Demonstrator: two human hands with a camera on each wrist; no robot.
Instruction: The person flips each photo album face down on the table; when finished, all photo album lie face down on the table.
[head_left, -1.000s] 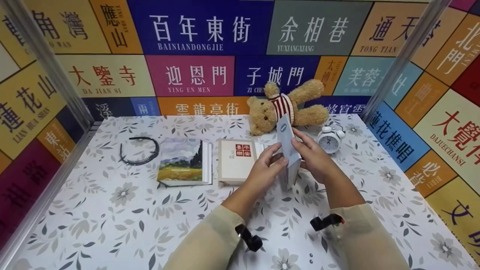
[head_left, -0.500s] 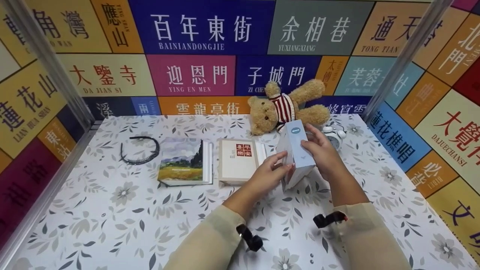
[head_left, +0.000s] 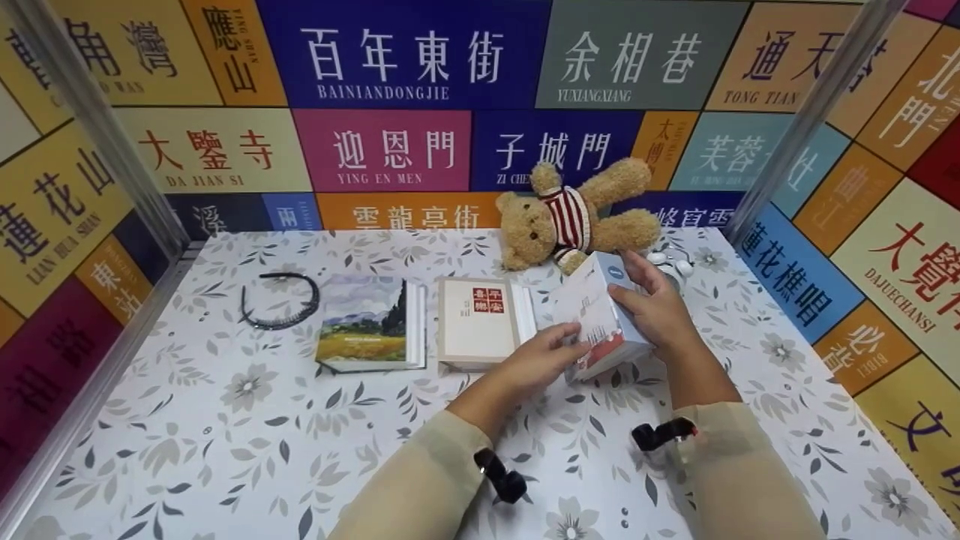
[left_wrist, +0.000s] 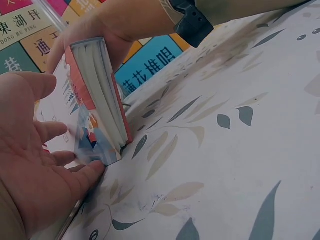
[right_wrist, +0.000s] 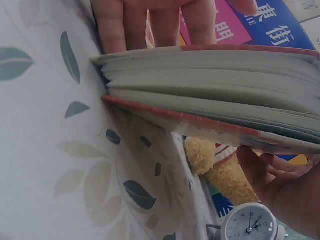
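Note:
A thick book (head_left: 592,311) with a pale blue spine and a white-and-red cover stands tilted on end, right of centre in the head view. My right hand (head_left: 661,311) grips it at the spine, thumb on the spine and fingers round the back cover. My left hand (head_left: 541,358) lies along the front cover near the lower corner. In the left wrist view that left hand (left_wrist: 40,145) has loosely extended fingers against the cover, its thumb apart. The book's page edges (right_wrist: 210,82) fan slightly in the right wrist view, its lower end right at the tabletop.
A cream book (head_left: 474,330) and a landscape-painting book (head_left: 360,322) lie to the left, with a black headband (head_left: 279,301) beyond. Behind are a teddy bear (head_left: 536,232) and a white alarm clock (right_wrist: 250,227). Printed panels (head_left: 375,150) wall the flowered tabletop (head_left: 247,450).
The book has turned, swinging from edge-on to showing its front cover, and shifted slightly right and nearer. The right hand has moved right with it; the left hand has moved slightly down.

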